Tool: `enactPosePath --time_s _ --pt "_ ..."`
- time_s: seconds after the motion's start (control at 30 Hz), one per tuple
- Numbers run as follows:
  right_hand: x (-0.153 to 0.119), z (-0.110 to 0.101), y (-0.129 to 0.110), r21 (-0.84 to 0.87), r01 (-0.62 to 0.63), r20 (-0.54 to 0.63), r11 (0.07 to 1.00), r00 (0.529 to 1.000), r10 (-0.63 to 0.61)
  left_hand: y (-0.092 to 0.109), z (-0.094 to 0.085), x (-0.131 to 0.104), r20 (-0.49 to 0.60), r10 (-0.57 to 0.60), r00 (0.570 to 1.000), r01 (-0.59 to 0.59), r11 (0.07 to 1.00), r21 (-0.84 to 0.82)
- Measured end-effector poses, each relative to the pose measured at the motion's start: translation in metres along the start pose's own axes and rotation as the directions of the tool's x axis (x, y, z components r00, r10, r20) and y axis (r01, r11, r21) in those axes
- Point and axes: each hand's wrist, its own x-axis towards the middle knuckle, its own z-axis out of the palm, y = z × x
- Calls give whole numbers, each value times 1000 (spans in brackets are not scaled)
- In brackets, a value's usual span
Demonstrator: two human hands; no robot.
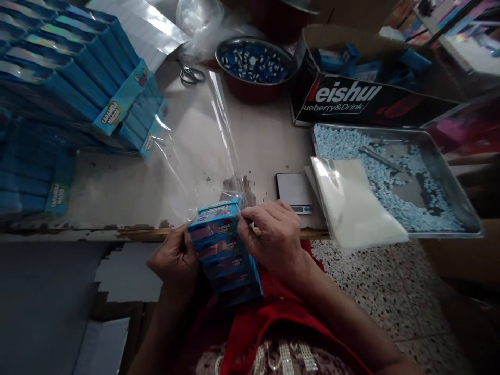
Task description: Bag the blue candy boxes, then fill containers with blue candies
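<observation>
A pack of blue candy boxes [222, 250], printed "Caramelo Macizo", stands at the table's front edge against my body. Clear plastic film [195, 151] stretches from the pack's top across the table. My left hand [175, 258] is closed in a fist at the pack's upper left side, where the film's edge runs; its fingertips are partly hidden. At the upper right corner, my right hand [271, 232] pinches the film between thumb and fingers. Just beyond the right hand lies a small flat scale [295, 190].
Stacked blue candy packs [78, 67] fill the left. Behind are scissors [191, 76], a bowl of wrapped candies [253, 62] and a black carton [351, 99]. At right, plastic sheets [351, 203] overlap a metal tray [474, 221] of small light-blue candies.
</observation>
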Motion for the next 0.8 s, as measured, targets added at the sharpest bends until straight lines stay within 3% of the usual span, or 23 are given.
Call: enactPosePath --time_s 0.1,0.23,0.33,0.43,0.6,0.7,0.73,0.8 --pt "0 0 2 -37 39 14 999 999 -39 -6 -5 2 -26 118 993 -114 985 132" --pt "0 -2 6 -91 150 48 984 988 -146 -5 -10 6 -118 149 982 -128 977 172" --pt "-1 -2 9 -78 213 37 974 977 -211 -5 -12 10 -199 241 950 -197 956 215" --pt "-1 -1 10 -68 245 10 967 969 -245 -6 -11 12 -165 356 920 -315 921 228" --pt "-1 1 12 -57 244 -14 968 969 -245 -9 -10 11 -168 293 941 -250 939 235" --pt "-1 2 11 -50 234 -33 971 971 -235 -5 -14 12 -150 330 932 -298 934 198" --pt "-1 2 11 -48 231 -42 972 972 -233 -1 -15 14 -143 288 947 -264 950 168" --pt "1 3 9 -44 226 -54 973 972 -228 8 -19 18 -143 83 986 -73 994 78"
